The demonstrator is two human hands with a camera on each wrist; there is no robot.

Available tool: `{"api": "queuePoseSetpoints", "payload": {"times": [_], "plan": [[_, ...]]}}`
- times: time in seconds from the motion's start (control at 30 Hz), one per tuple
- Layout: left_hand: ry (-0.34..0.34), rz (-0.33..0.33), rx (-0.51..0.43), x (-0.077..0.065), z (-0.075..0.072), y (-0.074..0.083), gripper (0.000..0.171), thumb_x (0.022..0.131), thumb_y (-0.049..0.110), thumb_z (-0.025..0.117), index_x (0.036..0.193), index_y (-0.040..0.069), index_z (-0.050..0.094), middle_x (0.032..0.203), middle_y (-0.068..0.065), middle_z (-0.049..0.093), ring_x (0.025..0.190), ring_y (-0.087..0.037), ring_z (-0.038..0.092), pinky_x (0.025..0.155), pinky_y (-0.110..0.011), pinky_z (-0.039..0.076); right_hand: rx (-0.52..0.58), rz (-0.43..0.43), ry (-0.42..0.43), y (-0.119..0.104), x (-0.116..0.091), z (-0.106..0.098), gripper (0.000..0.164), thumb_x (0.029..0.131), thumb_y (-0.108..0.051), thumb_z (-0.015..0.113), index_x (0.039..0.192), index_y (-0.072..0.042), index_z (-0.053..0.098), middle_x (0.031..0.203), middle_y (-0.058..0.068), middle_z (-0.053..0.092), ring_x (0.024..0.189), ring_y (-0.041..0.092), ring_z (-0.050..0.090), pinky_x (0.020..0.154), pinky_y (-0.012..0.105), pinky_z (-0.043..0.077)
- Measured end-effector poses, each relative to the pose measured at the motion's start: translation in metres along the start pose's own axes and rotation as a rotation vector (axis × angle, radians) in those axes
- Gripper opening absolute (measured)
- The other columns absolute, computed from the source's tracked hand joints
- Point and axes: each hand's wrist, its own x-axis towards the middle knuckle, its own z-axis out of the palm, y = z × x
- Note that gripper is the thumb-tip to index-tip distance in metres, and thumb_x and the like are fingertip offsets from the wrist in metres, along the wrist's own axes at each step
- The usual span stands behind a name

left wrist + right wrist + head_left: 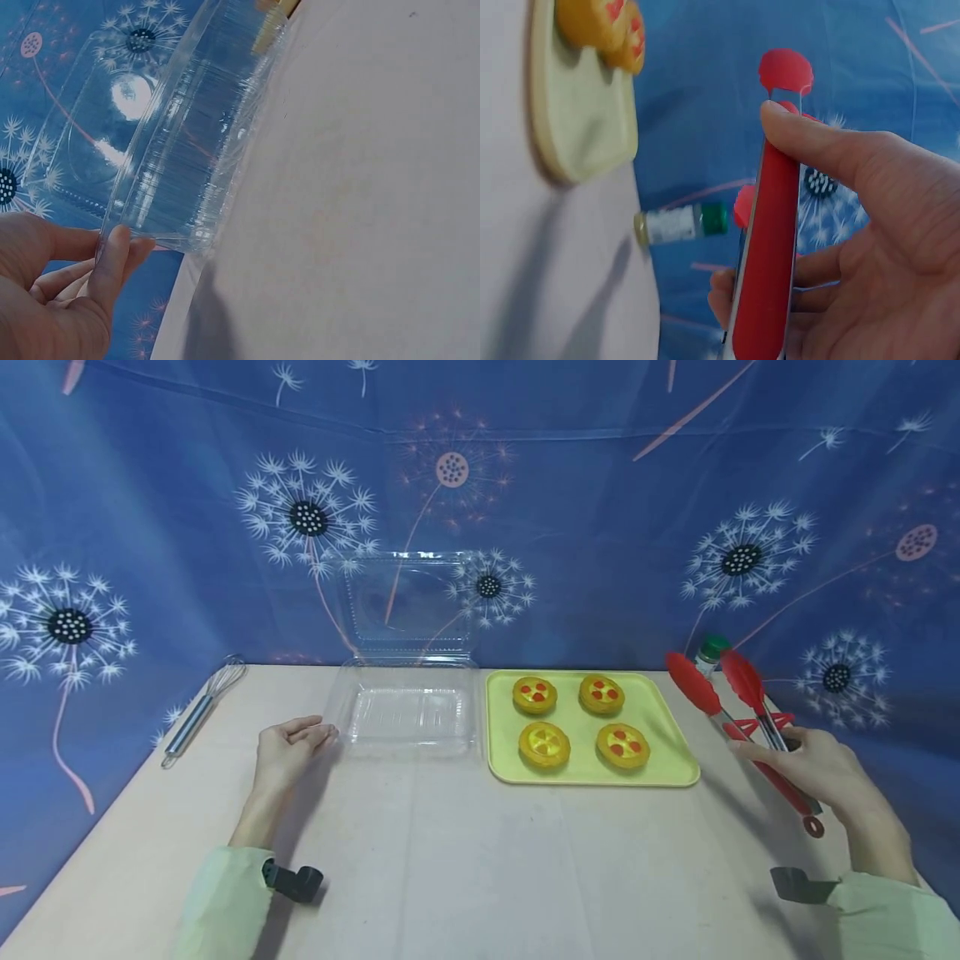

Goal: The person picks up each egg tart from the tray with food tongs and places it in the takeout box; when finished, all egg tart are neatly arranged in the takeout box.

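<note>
Red-tipped tongs [780, 781] are held in my right hand [825, 768], above the table's right side, their two red heads spread apart. In the right wrist view the thumb lies along the red handle of the tongs [769, 247], with fingers curled on the far side. My left hand [285, 756] pinches the left rim of a clear plastic clamshell box [408, 710], whose lid stands raised against the backdrop. In the left wrist view thumb and fingers meet on the box's edge [120, 202]. Several tarts, one of them a yellow tart [544, 744], sit on a yellow tray [675, 768].
A whisk [198, 714] lies at the table's left edge. Behind the tongs stands a small jar with a green cap [712, 650]. Dandelion-patterned blue cloth [570, 527] hangs along the back. The tray stands just right of the box.
</note>
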Motion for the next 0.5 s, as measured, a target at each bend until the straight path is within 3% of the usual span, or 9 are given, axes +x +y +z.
{"api": "queuePoseSetpoints", "payload": {"times": [0.17,0.27,0.33,0.43,0.5], "plan": [[-0.006,-0.004,0.002,0.001,0.0,0.0,0.045,0.098,-0.002,0.053,0.136,-0.02,0.038,0.103,-0.011,0.073,0.077,0.005,0.067,0.08,-0.012,0.057,0.019,-0.096,0.024,-0.02,-0.004,0.003,0.113,0.086,-0.068,0.056,0.147,0.016,0.009,0.106,0.032,0.049,0.076,0.031,0.051,0.048,0.035,0.048],[-0.007,-0.007,0.015,0.001,-0.001,0.0,0.045,0.098,-0.002,0.053,0.136,-0.02,0.039,0.107,-0.015,0.071,0.077,0.004,0.067,0.081,-0.012,0.057,0.014,-0.139,0.065,-0.03,-0.003,0.007,0.112,0.085,-0.069,0.058,0.147,0.014,0.017,0.095,0.027,0.05,0.073,0.029,0.049,0.043,0.034,0.044],[-0.006,-0.007,0.049,0.001,-0.001,0.0,0.044,0.098,0.0,0.053,0.136,-0.019,0.04,0.111,-0.018,0.069,0.077,0.005,0.067,0.082,-0.012,0.057,0.028,-0.161,0.077,-0.034,-0.002,0.012,0.106,0.084,-0.069,0.059,0.145,0.012,0.028,0.082,0.015,0.047,0.066,0.024,0.046,0.04,0.033,0.039],[-0.001,-0.004,0.094,0.001,-0.001,-0.001,0.042,0.099,0.001,0.052,0.135,-0.017,0.042,0.117,-0.023,0.065,0.078,0.007,0.066,0.084,-0.013,0.057,0.048,-0.187,0.085,-0.041,0.0,0.018,0.083,0.083,-0.068,0.061,0.122,0.004,0.049,0.067,0.002,0.035,0.056,0.017,0.036,0.038,0.03,0.031],[0.004,-0.004,0.11,0.0,-0.001,-0.002,0.042,0.099,0.002,0.052,0.135,-0.017,0.043,0.118,-0.022,0.065,0.079,0.008,0.065,0.086,-0.015,0.056,0.044,-0.22,0.102,-0.045,0.002,0.024,0.068,0.084,-0.065,0.064,0.1,0.0,0.051,0.064,0.0,0.033,0.055,0.015,0.033,0.04,0.028,0.028]]}}
